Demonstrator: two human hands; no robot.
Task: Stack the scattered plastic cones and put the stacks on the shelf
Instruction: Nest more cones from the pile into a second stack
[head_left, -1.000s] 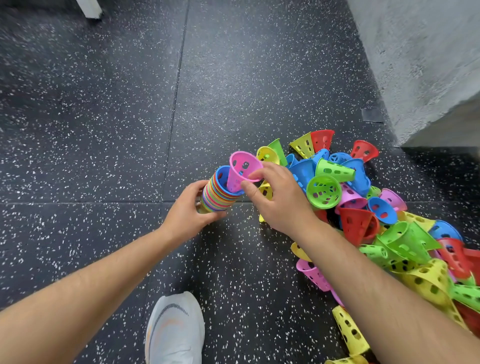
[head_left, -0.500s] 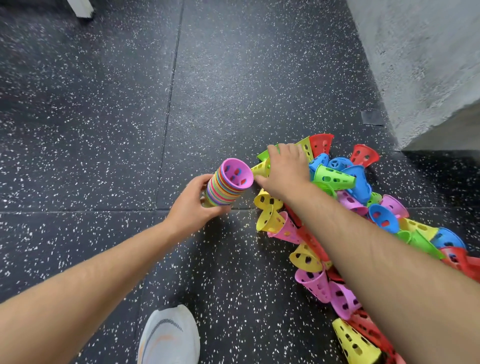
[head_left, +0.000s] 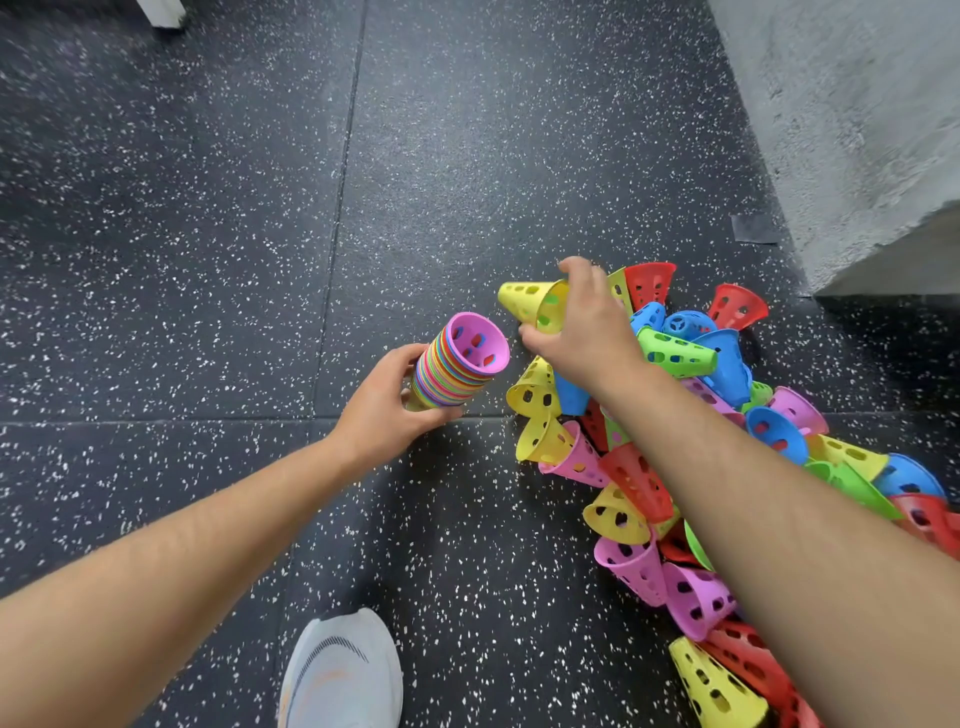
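Risk now: our right hand (head_left: 587, 338) pinches a yellow cone (head_left: 530, 304), left hand (head_left: 382, 410) grips the stack (head_left: 457, 369); misaligned, it could jam.

Glossy plastic cones (head_left: 675, 353); matt speckled rubber floor (head_left: 208, 260).

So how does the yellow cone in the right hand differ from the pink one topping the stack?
The yellow cone is single, gripped by the right hand; the pink cone is nested in the stack that the left hand holds. The yellow cone shows its outer wall; the pink cone shows its open mouth. Both have holes.
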